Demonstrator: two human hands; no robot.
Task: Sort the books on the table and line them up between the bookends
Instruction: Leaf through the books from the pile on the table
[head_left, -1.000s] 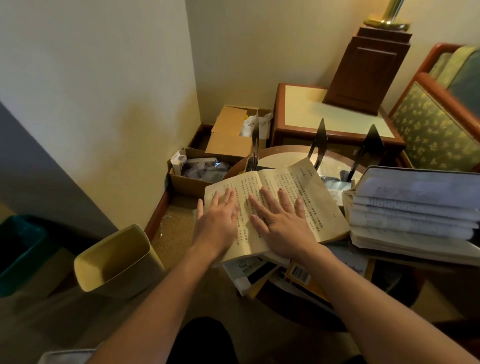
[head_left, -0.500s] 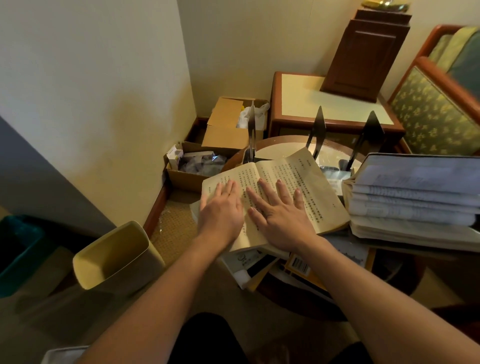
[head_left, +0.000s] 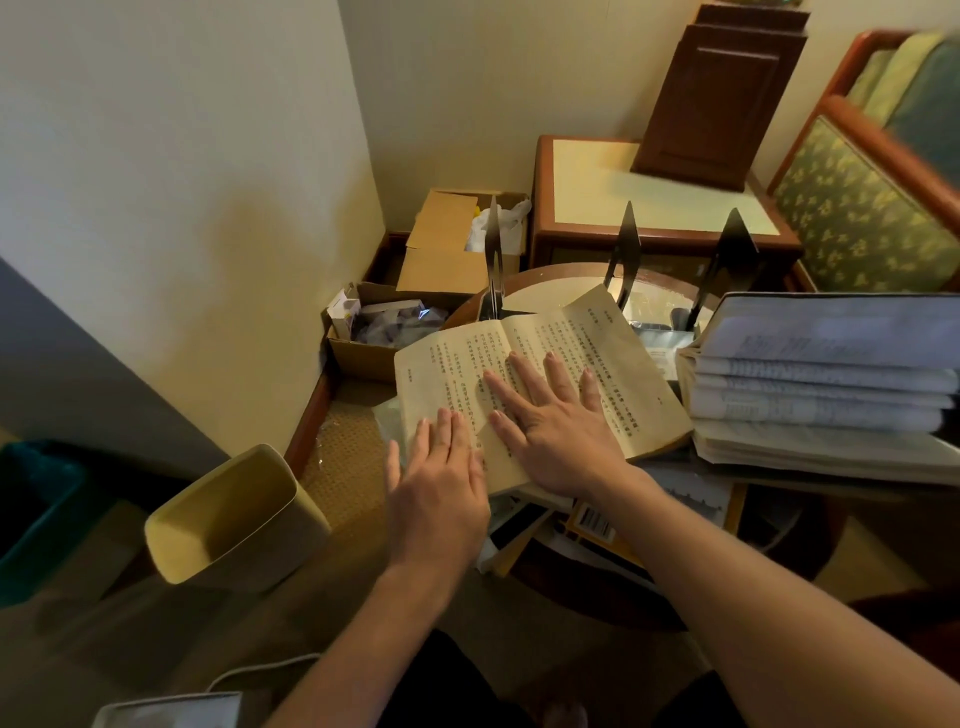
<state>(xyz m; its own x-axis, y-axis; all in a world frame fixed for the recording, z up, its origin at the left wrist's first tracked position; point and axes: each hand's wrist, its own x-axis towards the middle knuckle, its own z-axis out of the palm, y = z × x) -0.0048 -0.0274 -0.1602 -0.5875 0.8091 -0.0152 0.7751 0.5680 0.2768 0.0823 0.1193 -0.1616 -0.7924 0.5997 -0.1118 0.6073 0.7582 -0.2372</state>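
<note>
An open, yellowed book (head_left: 566, 338) with vertical print lies on top of other books on the round table (head_left: 550, 275). My right hand (head_left: 550, 421) lies flat on its middle, fingers spread. My left hand (head_left: 439, 473) rests flat at the book's near left corner, half off the page. A tall stack of thick pale books (head_left: 821, 384) sits to the right. Three black metal bookends stand behind: one at the left (head_left: 493, 265), one in the middle (head_left: 623, 249), one at the right (head_left: 727, 260). More books (head_left: 592, 519) lie under the open one.
Two open cardboard boxes (head_left: 447, 244) sit on the floor against the wall beyond the table. A cream waste bin (head_left: 234, 525) stands at the lower left. A wooden side table (head_left: 644, 197) with a dark wooden box and an upholstered chair (head_left: 872, 208) are behind.
My left hand has slid back toward me, off the left page to the book's near corner. My right hand stays flat on the book. The view has tilted slightly.
</note>
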